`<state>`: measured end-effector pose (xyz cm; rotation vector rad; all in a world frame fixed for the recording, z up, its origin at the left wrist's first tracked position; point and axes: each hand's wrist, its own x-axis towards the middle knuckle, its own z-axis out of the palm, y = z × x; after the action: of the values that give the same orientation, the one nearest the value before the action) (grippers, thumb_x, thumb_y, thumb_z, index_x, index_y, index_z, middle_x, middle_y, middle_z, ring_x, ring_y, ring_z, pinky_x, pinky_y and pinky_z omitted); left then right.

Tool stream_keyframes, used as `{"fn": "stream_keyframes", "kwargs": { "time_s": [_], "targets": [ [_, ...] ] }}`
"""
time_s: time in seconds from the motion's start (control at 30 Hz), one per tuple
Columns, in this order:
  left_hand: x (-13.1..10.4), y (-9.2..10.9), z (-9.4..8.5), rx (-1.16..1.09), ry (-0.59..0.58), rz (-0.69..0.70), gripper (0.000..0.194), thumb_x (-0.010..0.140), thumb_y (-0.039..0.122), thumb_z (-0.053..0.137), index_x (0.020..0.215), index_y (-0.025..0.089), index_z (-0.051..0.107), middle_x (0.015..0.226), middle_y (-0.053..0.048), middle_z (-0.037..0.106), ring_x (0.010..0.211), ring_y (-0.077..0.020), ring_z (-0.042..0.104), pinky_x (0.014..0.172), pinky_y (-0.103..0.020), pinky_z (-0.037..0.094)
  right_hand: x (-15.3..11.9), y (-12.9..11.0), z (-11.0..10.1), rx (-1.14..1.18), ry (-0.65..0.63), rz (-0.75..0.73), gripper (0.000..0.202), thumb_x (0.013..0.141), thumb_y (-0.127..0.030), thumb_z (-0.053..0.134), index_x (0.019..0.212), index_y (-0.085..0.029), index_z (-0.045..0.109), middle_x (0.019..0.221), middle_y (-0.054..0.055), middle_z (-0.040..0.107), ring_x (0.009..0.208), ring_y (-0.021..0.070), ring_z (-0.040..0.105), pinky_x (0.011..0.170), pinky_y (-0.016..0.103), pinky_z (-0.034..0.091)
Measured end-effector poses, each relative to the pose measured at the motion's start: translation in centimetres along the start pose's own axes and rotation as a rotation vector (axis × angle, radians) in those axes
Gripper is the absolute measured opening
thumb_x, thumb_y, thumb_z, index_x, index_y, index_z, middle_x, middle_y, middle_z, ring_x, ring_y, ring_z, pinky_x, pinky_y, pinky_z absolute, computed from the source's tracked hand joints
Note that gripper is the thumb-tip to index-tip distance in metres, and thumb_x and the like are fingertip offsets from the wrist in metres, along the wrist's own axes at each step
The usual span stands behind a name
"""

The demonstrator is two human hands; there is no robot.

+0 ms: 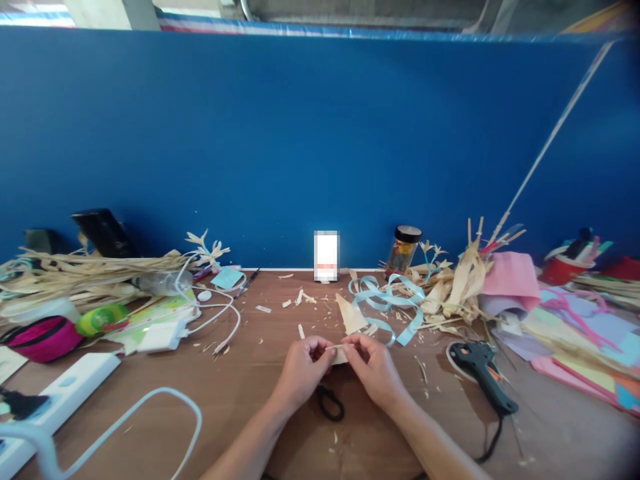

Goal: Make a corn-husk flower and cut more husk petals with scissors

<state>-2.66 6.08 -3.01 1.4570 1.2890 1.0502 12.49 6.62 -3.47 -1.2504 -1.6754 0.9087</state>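
Pale strip (340, 356) between pinched fingers (317, 345) of left hand (305, 371) and right hand (374, 368)

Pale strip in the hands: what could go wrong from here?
1. The strip, pinched between left hand and right hand, looks thin; it might tear if pulled.
2. The black loop, perhaps a scissors handle, lies just below the hands and could snag.
3. The glue gun's cord runs near the right forearm, which could drag it.
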Motion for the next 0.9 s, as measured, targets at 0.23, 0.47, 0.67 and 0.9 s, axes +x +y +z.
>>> {"fn": "stream_keyframes", "kwargs": {
  "time_s": [0.23,0.47,0.67,0.9],
  "targets": [
    [0.08,-0.49,0.03,-0.024,-0.011,-0.013,0.023,0.071,0.033,0.054,0.073,0.011,0.060,0.052,0.001,0.053,0.047,-0.0096,0.047,0.046,-0.020,0.035,-0.06,-0.17,-0.01,-0.021,-0.054,-0.043,0.026,0.081,-0.033,0.044,0.074,-0.015,0.061,0.064,0.001,0.060,0.061,0.0136,0.052,0.057,0.021,0.039],
    [0.33,-0.57,-0.10,-0.078,-0.002,-0.030,0.026,0.075,0.031,0.048,0.086,0.012,0.061,0.059,-0.002,0.059,0.053,-0.0116,0.052,0.052,-0.022,0.041,-0.05,-0.17,0.02,-0.057,-0.040,-0.049,0.025,0.084,-0.026,0.039,0.089,-0.018,0.062,0.066,0.000,0.060,0.063,0.0141,0.054,0.060,0.022,0.039],
    [-0.09,-0.12,0.09,0.129,0.065,0.075,0.025,0.069,0.035,0.056,0.078,0.013,0.065,0.062,-0.003,0.061,0.055,-0.0123,0.051,0.051,-0.021,0.037,-0.39,-0.24,0.19,-0.102,-0.070,-0.092,0.025,0.085,-0.029,0.039,0.087,-0.019,0.062,0.067,0.000,0.062,0.063,0.0142,0.056,0.059,0.022,0.039],
    [-0.36,-0.12,0.12,0.220,0.096,0.098,0.022,0.071,0.030,0.052,0.069,0.014,0.066,0.059,-0.002,0.062,0.053,-0.0120,0.050,0.050,-0.020,0.036,-0.34,0.08,0.24,-0.200,-0.020,-0.094,0.021,0.081,-0.029,0.043,0.079,-0.019,0.062,0.072,0.002,0.064,0.065,0.0148,0.057,0.061,0.022,0.040]
  ]
}}
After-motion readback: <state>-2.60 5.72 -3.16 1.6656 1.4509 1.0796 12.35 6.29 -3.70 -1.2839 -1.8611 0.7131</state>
